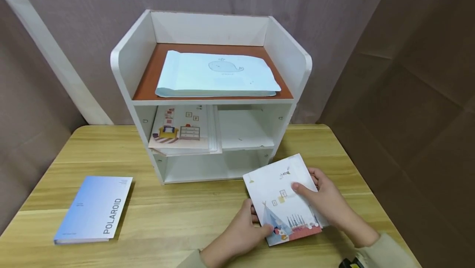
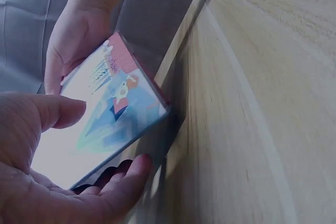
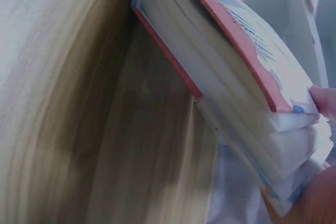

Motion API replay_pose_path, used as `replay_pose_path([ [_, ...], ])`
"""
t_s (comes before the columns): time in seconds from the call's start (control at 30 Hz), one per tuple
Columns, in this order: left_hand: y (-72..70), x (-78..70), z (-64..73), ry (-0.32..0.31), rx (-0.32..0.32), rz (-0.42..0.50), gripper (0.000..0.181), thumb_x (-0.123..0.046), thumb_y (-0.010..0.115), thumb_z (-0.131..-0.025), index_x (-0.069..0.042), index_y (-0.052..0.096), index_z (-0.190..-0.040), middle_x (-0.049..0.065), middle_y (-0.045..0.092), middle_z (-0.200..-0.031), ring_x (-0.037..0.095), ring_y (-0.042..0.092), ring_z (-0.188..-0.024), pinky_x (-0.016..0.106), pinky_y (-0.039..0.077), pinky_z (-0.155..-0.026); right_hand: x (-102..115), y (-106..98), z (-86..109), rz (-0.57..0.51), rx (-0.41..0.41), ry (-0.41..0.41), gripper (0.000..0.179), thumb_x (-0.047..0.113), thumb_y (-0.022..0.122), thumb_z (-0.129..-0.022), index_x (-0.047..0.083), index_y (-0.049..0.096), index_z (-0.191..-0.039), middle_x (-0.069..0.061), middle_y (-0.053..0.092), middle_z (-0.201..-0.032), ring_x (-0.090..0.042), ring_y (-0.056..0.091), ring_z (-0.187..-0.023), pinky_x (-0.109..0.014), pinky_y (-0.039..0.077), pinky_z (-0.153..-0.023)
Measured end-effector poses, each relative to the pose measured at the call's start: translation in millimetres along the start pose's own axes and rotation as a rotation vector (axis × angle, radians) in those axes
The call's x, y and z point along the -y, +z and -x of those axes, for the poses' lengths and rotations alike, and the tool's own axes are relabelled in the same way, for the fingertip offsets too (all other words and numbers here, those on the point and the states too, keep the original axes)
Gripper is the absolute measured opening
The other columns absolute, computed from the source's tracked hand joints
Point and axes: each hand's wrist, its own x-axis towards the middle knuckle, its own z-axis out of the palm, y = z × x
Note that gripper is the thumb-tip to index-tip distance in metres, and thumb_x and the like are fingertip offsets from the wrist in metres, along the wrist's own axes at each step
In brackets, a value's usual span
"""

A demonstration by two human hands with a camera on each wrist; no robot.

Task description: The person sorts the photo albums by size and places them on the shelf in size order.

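Both hands hold a thick book with a blue tent and a red ground strip on its white cover, tilted above the table's right side. My left hand grips its lower left part, thumb on the cover and fingers beneath. At the right edge, my right hand has its thumb on the cover, the other fingers partly hidden underneath. In the left wrist view the left thumb lies over the book's cover. The right wrist view shows the book's page edges between the red-edged covers, slightly spread near the right thumb.
A white shelf unit stands at the back of the wooden table. On its top lies a pale blue whale-print packet; its middle shelf holds illustrated books at the left. A blue-and-white POLAROID book lies at the table's left.
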Motion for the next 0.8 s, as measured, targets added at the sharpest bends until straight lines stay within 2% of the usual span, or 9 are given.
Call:
replay_pose_path([
  [0.1,-2.0,-0.2,-0.2,0.018,-0.035,0.031,0.061,-0.011,0.075,-0.082,0.000,0.039,-0.129,0.006,0.054,-0.105,0.016,0.059,-0.094,0.025,0.052,-0.074,4.2,2.6,1.5,-0.011,-0.008,-0.036,0.057,0.033,0.074,-0.086,0.009,0.046,-0.129,-0.014,0.067,-0.100,-0.029,0.067,-0.066,-0.041,0.056,-0.054],
  [0.2,-3.7,-0.2,-0.4,0.050,-0.056,0.106,0.056,-0.009,0.073,-0.084,-0.001,0.039,-0.128,0.007,0.059,-0.103,0.016,0.062,-0.091,0.025,0.054,-0.072,8.4,6.1,3.0,-0.017,-0.019,-0.066,0.051,0.031,0.074,-0.086,0.009,0.049,-0.125,-0.014,0.067,-0.096,-0.028,0.067,-0.065,-0.041,0.056,-0.053],
  [0.37,-6.6,0.2,-1.3,0.129,-0.031,0.233,0.051,-0.012,0.070,-0.089,-0.011,0.042,-0.131,0.006,0.065,-0.108,0.019,0.067,-0.094,0.030,0.057,-0.075,17.2,12.2,5.6,-0.035,-0.033,-0.117,0.044,0.028,0.074,-0.087,0.011,0.054,-0.121,-0.016,0.063,-0.091,-0.028,0.067,-0.066,-0.042,0.056,-0.052],
  [0.57,-8.3,2.0,-0.1,0.217,-0.031,0.211,0.042,-0.021,0.069,-0.091,-0.014,0.050,-0.128,0.002,0.067,-0.109,0.018,0.066,-0.096,0.031,0.056,-0.078,27.9,18.4,5.8,-0.111,-0.035,-0.188,0.042,0.022,0.072,-0.089,0.012,0.052,-0.125,-0.018,0.061,-0.092,-0.030,0.067,-0.067,-0.044,0.056,-0.053],
  [0.8,-10.9,-2.7,3.6,0.324,-0.125,0.174,0.041,-0.023,0.068,-0.092,-0.014,0.051,-0.128,0.003,0.066,-0.109,0.018,0.067,-0.093,0.033,0.057,-0.075,37.7,22.6,4.0,-0.193,-0.030,-0.239,0.041,0.017,0.066,-0.093,0.009,0.048,-0.129,-0.014,0.064,-0.098,-0.031,0.068,-0.071,-0.045,0.056,-0.056],
])
